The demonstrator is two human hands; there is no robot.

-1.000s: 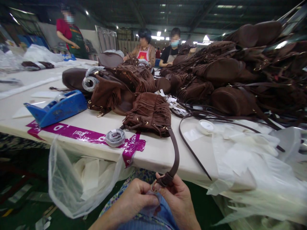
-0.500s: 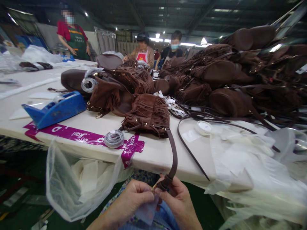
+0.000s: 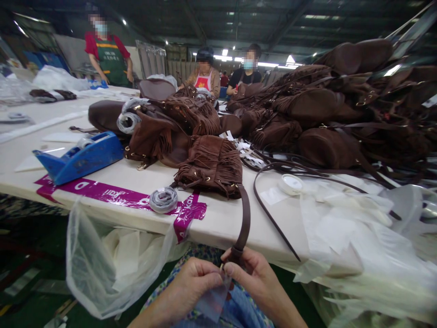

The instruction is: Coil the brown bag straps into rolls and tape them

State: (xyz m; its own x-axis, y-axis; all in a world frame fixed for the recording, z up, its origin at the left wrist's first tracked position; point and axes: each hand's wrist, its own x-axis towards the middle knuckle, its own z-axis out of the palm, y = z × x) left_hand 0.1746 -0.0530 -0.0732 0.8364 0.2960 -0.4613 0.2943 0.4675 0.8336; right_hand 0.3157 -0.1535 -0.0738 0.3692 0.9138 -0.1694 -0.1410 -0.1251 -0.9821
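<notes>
Pinching a thin clear plastic scrap [image 3: 213, 298] in the left hand [image 3: 193, 282], fingertips closed on it. Gripping the looped end of a dark brown leather strap [image 3: 246, 216] in the right hand [image 3: 257, 278], just below the edge of the white table [image 3: 218, 228]. Up over that edge, joined to a brown fringed suede bag [image 3: 211, 164]. Just beside the bag, a grey tape roll [image 3: 164, 199]; further left, a blue plastic tape dispenser [image 3: 82, 155].

A dark metal-truss roof [image 3: 266, 23] spans the big hall, with bright white ceiling lights [image 3: 225, 52] glowing far back. A pale grey rear wall [image 3: 70, 48] stands at the left. The long cream tabletop [image 3: 218, 221] stretches away above a dark green floor [image 3: 27, 291].
</notes>
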